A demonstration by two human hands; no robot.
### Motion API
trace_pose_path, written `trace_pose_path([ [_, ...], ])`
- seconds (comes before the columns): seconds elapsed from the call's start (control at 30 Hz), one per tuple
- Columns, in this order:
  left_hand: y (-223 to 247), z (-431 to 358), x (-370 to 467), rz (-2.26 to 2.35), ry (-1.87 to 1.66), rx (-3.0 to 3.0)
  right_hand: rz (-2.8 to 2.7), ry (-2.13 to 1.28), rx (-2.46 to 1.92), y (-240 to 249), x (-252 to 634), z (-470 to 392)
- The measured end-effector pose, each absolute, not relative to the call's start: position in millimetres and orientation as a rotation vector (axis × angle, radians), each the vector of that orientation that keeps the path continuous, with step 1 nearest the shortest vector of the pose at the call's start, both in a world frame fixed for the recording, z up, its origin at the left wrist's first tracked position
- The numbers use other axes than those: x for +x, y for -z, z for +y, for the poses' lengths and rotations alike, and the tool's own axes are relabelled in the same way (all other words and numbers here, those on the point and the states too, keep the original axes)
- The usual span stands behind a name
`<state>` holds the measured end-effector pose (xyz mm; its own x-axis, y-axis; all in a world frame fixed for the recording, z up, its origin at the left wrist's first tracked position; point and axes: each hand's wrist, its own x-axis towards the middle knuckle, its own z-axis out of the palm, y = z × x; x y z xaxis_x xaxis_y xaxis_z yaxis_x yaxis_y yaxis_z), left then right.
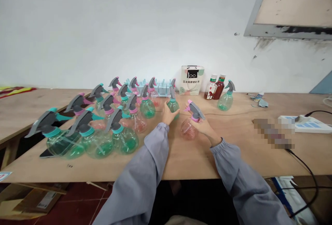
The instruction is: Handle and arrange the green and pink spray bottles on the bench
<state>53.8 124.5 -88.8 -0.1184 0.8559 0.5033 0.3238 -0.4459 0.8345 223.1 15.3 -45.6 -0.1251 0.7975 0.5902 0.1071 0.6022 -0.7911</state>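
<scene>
My left hand (169, 115) is closed round the side of a green spray bottle (176, 106) with a grey head, which stands upright on the table. To its right, my right hand (204, 128) grips a pink spray bottle (187, 131) just below its collar; its grey head with a pink trigger tilts a little. The undersides of my fingers are partly hidden by the bottles. Left of my left hand stand several more spray bottles in rows, among them a green one (147, 109) and a nearer green one (126, 142), with pink or teal triggers.
Another green spray bottle (225, 101) stands at the back right beside two bottles of dark red liquid (219, 88). A printed paper bag (192, 81) leans near the wall, by light blue containers (163, 88). A power strip (308, 124) with a cable lies right; a dark flat device (48, 153) lies left.
</scene>
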Motion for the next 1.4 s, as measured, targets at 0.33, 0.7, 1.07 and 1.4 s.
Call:
trace_pose_path([
  [0.33,88.7,73.9,28.2,1.258,-1.404,1.899,-1.513,-0.729,-0.771,42.7,225.2,14.4],
  [0.7,94.7,18.5,-14.4,1.19,-1.34,2.067,-1.138,-0.877,-0.736,16.7,212.3,9.6],
  [1.07,92.6,19.7,-13.3,1.225,-1.304,2.111,-1.078,-1.099,-0.741,23.6,218.2,8.1],
  [1.4,90.5,19.4,-13.9,1.205,-1.266,2.105,-1.159,-1.204,-0.57,25.0,216.7,7.9],
])
